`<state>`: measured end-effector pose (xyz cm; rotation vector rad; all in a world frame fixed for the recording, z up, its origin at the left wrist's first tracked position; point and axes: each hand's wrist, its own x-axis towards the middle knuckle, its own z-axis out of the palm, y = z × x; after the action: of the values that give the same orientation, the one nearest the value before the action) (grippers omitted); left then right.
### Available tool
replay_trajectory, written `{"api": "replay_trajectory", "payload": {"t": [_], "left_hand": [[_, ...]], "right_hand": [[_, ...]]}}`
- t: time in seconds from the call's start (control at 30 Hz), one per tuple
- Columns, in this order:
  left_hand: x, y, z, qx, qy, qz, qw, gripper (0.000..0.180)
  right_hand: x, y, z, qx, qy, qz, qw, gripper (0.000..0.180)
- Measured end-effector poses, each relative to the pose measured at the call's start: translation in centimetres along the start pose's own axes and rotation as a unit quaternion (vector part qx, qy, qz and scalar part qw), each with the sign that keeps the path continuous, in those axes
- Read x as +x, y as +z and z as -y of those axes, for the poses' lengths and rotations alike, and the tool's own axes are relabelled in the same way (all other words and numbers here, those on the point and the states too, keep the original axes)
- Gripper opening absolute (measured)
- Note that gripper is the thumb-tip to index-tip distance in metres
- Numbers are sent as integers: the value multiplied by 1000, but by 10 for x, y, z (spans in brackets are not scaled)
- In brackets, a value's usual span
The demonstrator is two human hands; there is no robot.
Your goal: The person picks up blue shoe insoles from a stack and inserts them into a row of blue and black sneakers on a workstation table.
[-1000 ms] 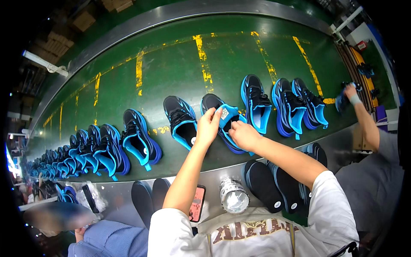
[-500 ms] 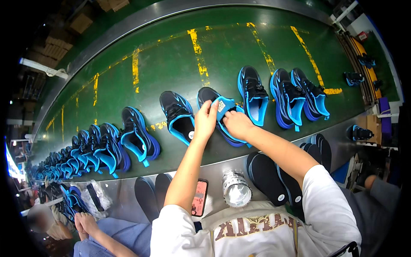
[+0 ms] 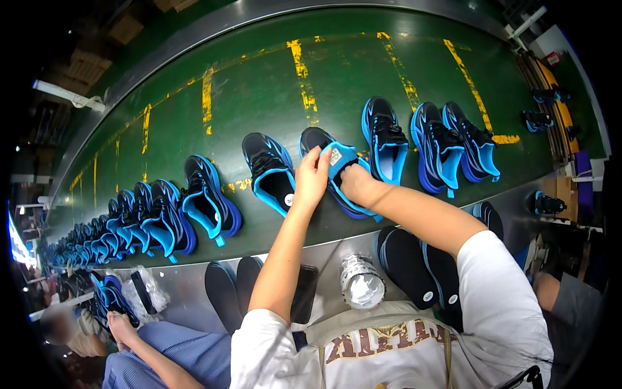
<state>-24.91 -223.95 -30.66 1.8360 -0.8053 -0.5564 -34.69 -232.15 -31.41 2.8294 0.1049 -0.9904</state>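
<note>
A black and blue sneaker (image 3: 315, 138) stands on the green belt in front of me, toe pointing away. My left hand (image 3: 311, 179) pinches the edge of its bright blue tongue (image 3: 337, 157), which is pulled up and shows a pale label. My right hand (image 3: 357, 184) reaches into the shoe's opening; its fingers are hidden inside. Just left of it stands a matching sneaker (image 3: 264, 157) with a round white sticker on the insole. Close on the right is another sneaker (image 3: 382, 126) with a light grey interior.
More sneakers (image 3: 207, 191) line the belt (image 3: 253, 84) leftward, and a pair (image 3: 435, 139) stands right. Black insoles (image 3: 405, 266), a clear plastic jar (image 3: 361, 285) and a dark phone (image 3: 304, 295) lie on the metal ledge near me. A seated co-worker (image 3: 168, 350) is at lower left.
My right hand has pushed deeper into the shoe, so its fingers no longer show. The left hand keeps its hold on the tongue. The phone's lit screen has gone dark.
</note>
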Motion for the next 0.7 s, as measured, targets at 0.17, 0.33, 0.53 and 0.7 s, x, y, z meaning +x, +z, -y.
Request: {"api": "replay_trajectory", "payload": {"t": [0.17,0.33,0.53,0.7], "left_hand": [[3,6,-6,112,192,-118,968,33],[4,-2,-11,256,239,55,935,34],[14,-2,-23,282,181,149,930,45],[-6,-12,-26,248,253,138,925,37]], "right_hand": [[-17,12,-2,63,-61,-119,989,18],[-53,-21,7,190,-27,23,981,44],[-75,9,20,289,47,-273,917,25],[-118,33,59,356,138,-432,817,20]]}}
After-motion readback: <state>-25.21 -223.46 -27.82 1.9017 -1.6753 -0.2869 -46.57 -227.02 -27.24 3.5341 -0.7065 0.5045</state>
